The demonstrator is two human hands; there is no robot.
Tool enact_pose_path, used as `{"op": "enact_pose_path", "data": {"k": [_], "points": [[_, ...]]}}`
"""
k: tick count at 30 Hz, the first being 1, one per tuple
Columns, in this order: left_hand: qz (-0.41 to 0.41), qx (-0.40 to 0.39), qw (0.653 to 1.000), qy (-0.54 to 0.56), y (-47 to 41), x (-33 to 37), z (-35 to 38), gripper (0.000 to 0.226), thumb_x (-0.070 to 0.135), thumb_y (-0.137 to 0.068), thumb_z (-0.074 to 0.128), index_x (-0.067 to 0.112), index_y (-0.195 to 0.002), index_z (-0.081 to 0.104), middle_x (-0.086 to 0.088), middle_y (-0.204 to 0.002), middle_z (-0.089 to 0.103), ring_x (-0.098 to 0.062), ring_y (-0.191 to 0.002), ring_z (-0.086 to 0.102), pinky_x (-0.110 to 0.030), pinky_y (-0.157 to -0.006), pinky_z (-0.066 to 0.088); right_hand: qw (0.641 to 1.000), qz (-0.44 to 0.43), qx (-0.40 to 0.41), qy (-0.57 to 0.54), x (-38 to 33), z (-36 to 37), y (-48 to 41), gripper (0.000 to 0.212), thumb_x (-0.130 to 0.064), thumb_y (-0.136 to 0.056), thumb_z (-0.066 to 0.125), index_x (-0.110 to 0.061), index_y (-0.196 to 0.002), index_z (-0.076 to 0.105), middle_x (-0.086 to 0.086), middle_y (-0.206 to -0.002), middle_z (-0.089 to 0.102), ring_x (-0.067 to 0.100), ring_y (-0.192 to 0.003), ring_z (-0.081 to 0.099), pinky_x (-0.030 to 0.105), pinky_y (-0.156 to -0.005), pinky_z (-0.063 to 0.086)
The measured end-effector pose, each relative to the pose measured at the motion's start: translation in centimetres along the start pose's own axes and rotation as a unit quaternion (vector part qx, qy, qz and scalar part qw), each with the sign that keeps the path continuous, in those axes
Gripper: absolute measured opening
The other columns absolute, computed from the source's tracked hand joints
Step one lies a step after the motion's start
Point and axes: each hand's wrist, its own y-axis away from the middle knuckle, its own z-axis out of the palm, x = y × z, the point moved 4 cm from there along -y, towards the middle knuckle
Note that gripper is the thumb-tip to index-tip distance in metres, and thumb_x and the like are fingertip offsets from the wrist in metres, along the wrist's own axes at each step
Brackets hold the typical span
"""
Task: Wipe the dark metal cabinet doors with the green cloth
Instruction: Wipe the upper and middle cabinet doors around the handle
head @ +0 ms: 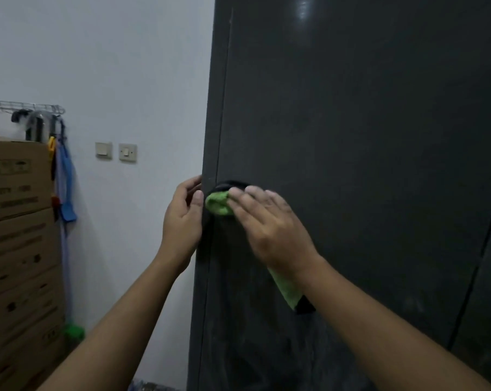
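Head view: green cloth half hidden

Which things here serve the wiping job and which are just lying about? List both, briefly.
In use: green cloth; dark cabinet; right hand, pressing the cloth flat; left hand, gripping the cabinet's edge.
Lying about: cardboard boxes; wall switches; wire rack; blue hanging tool.

The cabinet door is dark smooth metal with a dull sheen and faint smears. On it, the green cloth looks soft and napped. Left of the cabinet: matt brown cardboard boxes, a painted matt wall.
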Motion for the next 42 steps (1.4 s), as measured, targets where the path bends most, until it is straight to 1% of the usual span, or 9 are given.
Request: {"op": "enact_pose_path", "data": {"k": [3, 6, 12, 17, 25, 31, 34, 38, 42], "points": [[-0.019, -0.031, 0.999, 0.041, -0.3, -0.4, -0.7, 0.035, 0.011, -0.105, 0.04, 0.02, -0.136, 0.053, 0.006, -0.127, 0.063, -0.007, -0.117, 0.06, -0.032, -0.098, 0.052, 0.988, -0.141, -0.063, 0.007, -3.0, 1.6, 1.9, 0.039, -0.013, -0.102, 0.04, -0.016, -0.137, 0.058, 0.003, -0.149, 0.051, 0.023, -0.137, 0.047, 0.041, -0.111, 0.039], [-0.037, -0.067, 0.996, 0.038, -0.4, -0.5, -1.4, 0.039, 0.007, -0.105, 0.038, 0.022, -0.137, 0.054, 0.009, -0.128, 0.064, -0.005, -0.119, 0.059, -0.03, -0.097, 0.053, 0.974, -0.211, -0.079, 0.027, -2.7, 1.3, 2.7, 0.037, -0.012, -0.1, 0.048, -0.019, -0.134, 0.061, -0.001, -0.146, 0.054, 0.021, -0.135, 0.049, 0.038, -0.109, 0.039], [-0.05, -0.101, 0.992, 0.055, -0.8, 0.4, -1.7, 0.041, 0.006, -0.106, 0.031, 0.021, -0.134, 0.058, 0.01, -0.122, 0.068, -0.001, -0.113, 0.062, -0.018, -0.085, 0.054, 0.997, -0.064, 0.023, 0.029, 5.1, -2.5, -2.3, 0.04, -0.01, -0.102, 0.038, -0.018, -0.131, 0.065, -0.002, -0.142, 0.058, 0.024, -0.138, 0.047, 0.049, -0.111, 0.036], [-0.049, -0.094, 0.992, 0.076, -0.8, 0.4, -1.4, 0.043, 0.004, -0.105, 0.031, 0.02, -0.134, 0.058, 0.012, -0.124, 0.067, 0.001, -0.114, 0.061, -0.014, -0.082, 0.052, 0.996, 0.061, 0.065, 0.027, 4.5, -2.4, -9.7, 0.043, -0.007, -0.095, 0.047, -0.015, -0.136, 0.059, -0.001, -0.146, 0.054, 0.029, -0.146, 0.034, 0.06, -0.117, 0.021], [-0.12, -0.096, 0.97, 0.19, -0.5, -0.6, -2.2, 0.038, 0.012, -0.104, 0.033, 0.023, -0.119, 0.066, 0.004, -0.12, 0.071, -0.012, -0.12, 0.061, -0.038, -0.098, 0.048, 0.995, -0.09, -0.011, 0.033, 0.6, 0.7, -6.2, 0.045, -0.012, -0.095, 0.047, -0.02, -0.139, 0.056, -0.001, -0.148, 0.051, 0.027, -0.146, 0.033, 0.06, -0.117, 0.023], [-0.111, -0.134, 0.974, 0.145, -0.3, -0.1, -2.0, 0.043, 0.021, -0.105, 0.027, 0.024, -0.134, 0.059, 0.008, -0.131, 0.065, -0.007, -0.127, 0.055, -0.044, -0.107, 0.042, 0.98, -0.174, -0.063, 0.078, 1.0, 0.4, -1.6, 0.048, -0.016, -0.094, 0.045, -0.026, -0.14, 0.055, -0.007, -0.149, 0.051, 0.024, -0.147, 0.031, 0.062, -0.116, 0.02], [-0.07, -0.168, 0.982, 0.046, -0.1, 0.8, -1.4, 0.041, 0.028, -0.108, 0.028, 0.039, -0.139, 0.053, 0.023, -0.132, 0.06, 0.007, -0.125, 0.05, -0.029, -0.103, 0.043, 0.992, -0.096, 0.003, 0.085, 4.5, -1.8, -3.5, 0.047, -0.011, -0.092, 0.046, -0.026, -0.133, 0.062, -0.007, -0.144, 0.055, 0.025, -0.145, 0.037, 0.063, -0.114, 0.022], [-0.044, -0.161, 0.986, -0.024, 0.0, 1.6, -0.8, 0.035, 0.037, -0.108, 0.025, 0.057, -0.119, 0.052, 0.044, -0.105, 0.061, 0.025, -0.103, 0.052, -0.003, -0.076, 0.044, 0.987, 0.09, 0.083, 0.103, 8.5, -4.8, -7.2, 0.045, -0.013, -0.093, 0.05, -0.027, -0.135, 0.059, -0.011, -0.145, 0.053, 0.024, -0.14, 0.04, 0.057, -0.108, 0.029], [0.001, -0.126, 0.99, -0.07, 0.0, 2.3, -0.2, 0.032, 0.032, -0.108, 0.028, 0.045, -0.108, 0.057, 0.026, -0.096, 0.065, 0.018, -0.092, 0.057, -0.002, -0.07, 0.044, 0.977, 0.144, 0.115, 0.104, 8.5, -4.9, -8.7, 0.046, -0.013, -0.094, 0.047, -0.027, -0.136, 0.058, -0.014, -0.145, 0.051, 0.022, -0.125, 0.041, 0.048, -0.095, 0.032]]}}
